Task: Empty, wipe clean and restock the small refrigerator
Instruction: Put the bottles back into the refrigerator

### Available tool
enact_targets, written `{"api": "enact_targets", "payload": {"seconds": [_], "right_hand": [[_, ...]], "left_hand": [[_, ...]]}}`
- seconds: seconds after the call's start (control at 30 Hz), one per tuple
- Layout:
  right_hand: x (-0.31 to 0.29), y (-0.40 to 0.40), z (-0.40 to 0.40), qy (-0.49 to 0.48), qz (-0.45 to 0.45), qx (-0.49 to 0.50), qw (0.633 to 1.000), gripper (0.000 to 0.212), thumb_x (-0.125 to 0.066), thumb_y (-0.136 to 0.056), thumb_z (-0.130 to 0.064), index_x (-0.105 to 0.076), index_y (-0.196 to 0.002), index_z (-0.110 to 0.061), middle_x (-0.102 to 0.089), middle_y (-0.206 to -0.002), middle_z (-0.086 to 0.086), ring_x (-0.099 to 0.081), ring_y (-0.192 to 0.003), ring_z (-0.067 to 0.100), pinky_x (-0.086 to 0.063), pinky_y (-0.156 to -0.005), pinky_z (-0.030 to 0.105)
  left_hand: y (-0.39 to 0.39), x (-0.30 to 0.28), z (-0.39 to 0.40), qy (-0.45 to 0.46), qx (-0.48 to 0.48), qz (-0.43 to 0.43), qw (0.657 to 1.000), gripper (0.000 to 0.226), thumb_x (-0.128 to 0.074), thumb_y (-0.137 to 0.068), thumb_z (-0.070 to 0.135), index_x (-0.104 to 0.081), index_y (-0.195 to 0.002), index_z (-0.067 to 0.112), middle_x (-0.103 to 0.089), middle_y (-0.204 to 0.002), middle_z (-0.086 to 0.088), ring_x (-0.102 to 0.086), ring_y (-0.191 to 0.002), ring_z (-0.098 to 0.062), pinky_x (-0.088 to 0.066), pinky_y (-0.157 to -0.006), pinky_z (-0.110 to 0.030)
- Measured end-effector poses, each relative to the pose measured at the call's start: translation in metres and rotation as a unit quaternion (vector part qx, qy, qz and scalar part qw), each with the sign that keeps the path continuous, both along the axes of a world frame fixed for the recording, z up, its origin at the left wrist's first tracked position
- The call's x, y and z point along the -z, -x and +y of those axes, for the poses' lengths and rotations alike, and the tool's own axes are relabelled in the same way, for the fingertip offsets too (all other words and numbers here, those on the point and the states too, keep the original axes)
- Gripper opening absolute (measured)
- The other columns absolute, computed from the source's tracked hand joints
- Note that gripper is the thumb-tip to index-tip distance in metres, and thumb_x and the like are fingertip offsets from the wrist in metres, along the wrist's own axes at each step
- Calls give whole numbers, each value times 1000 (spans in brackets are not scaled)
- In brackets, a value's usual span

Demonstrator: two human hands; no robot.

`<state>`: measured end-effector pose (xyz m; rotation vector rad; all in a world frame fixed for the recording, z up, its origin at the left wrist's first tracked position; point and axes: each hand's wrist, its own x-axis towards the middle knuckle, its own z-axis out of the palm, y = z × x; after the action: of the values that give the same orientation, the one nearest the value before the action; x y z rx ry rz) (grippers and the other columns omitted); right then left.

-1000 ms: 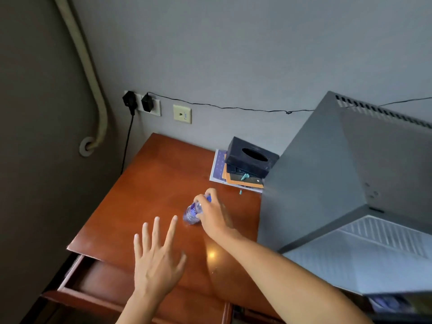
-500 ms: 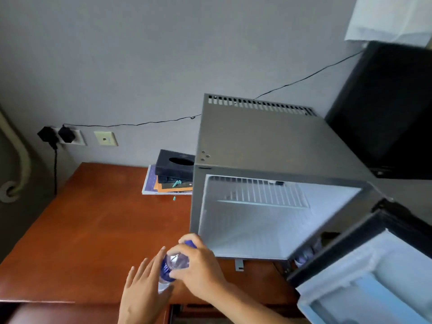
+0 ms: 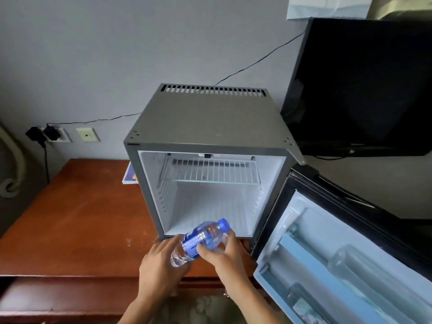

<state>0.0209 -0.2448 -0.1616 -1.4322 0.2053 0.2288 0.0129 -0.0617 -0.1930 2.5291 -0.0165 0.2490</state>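
Note:
A small grey refrigerator stands on a wooden desk, its door swung open to the right. Inside, the white compartment holds only a wire shelf. In front of the opening I hold a clear water bottle with a blue cap and blue label, tilted, cap pointing up right. My right hand grips its upper half. My left hand holds its bottom end from below.
The door's shelves hold dim bottles. A black television stands to the right of the refrigerator. Wall sockets with plugs sit at the left. A drawer is pulled open under the desk's front edge.
The view swung right from the desk to the refrigerator. The bottle was carried from the desk top to the fridge opening, and my left hand came up under it.

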Motion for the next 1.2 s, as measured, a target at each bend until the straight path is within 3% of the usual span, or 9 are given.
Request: {"api": "enact_targets", "payload": {"seconds": [0.1,0.33,0.43,0.47,0.53,0.6,0.63,0.9,1.2], "right_hand": [[9,8,0,-146,74,-31,986,60,-90,-73,-16,-63,-127,-19,-74,-120,7,-70,-113,23,-54,-103,49],[3,-14,-7,-264,77,28,961,55,-83,-81,-15,-62,-131,-9,-70,-126,17,-68,-115,32,-56,-94,47],[-8,-36,-12,-267,78,56,959,54,-81,-84,-17,-60,-131,0,-70,-120,21,-72,-104,34,-58,-91,45],[-11,-44,-13,-263,77,63,960,50,-79,-86,-17,-61,-130,1,-70,-119,22,-72,-106,35,-58,-94,46],[-19,-61,-13,-268,81,73,957,45,-78,-87,-20,-64,-125,-1,-71,-119,22,-70,-111,38,-56,-98,47],[-26,-78,-10,-283,91,84,951,46,-81,-85,-25,-66,-124,-5,-69,-124,21,-69,-115,37,-55,-100,48],[-29,-86,-8,-292,94,91,947,48,-81,-85,-25,-66,-126,-7,-68,-127,20,-68,-116,36,-55,-101,48],[-47,-138,9,-310,106,111,938,47,-79,-88,-29,-61,-129,-12,-73,-112,25,-73,-105,35,-57,-99,43],[-46,-175,-6,-111,155,59,980,74,-72,-82,-64,-64,-122,-2,-77,-100,18,-76,-93,29,-62,-80,38]], "left_hand": [[-7,-9,-15,-67,23,-42,997,61,-70,-66,61,-64,-124,42,-70,-113,21,-67,-100,-18,-54,-79,-39],[-35,-24,-33,-113,57,-96,987,77,-77,-77,62,-49,-143,35,-58,-142,7,-56,-127,-24,-48,-100,-47],[-43,-35,-37,114,-19,-6,993,109,-85,-73,56,-27,-158,21,-31,-162,2,-34,-146,-19,-35,-116,-43],[-46,-41,-38,265,-43,61,962,113,-85,-72,56,-23,-159,20,-29,-161,5,-33,-146,-16,-33,-117,-40],[-56,-50,-37,537,-53,153,828,105,-86,-69,62,-37,-151,18,-46,-155,-4,-48,-139,-23,-37,-117,-44],[-71,-52,-36,682,-35,212,699,72,-77,-80,57,-54,-133,13,-65,-134,-14,-62,-127,-28,-43,-113,-46],[-78,-53,-37,704,-24,223,674,60,-70,-89,53,-58,-130,11,-67,-131,-15,-64,-125,-27,-44,-113,-46],[-148,-67,-47,742,-9,225,632,67,-63,-93,59,-62,-139,10,-66,-133,-12,-62,-120,-26,-52,-98,-38],[-186,-63,-59,742,-98,210,629,77,-73,-79,64,-66,-123,1,-74,-107,-18,-70,-84,-26,-57,-81,-38]]}}
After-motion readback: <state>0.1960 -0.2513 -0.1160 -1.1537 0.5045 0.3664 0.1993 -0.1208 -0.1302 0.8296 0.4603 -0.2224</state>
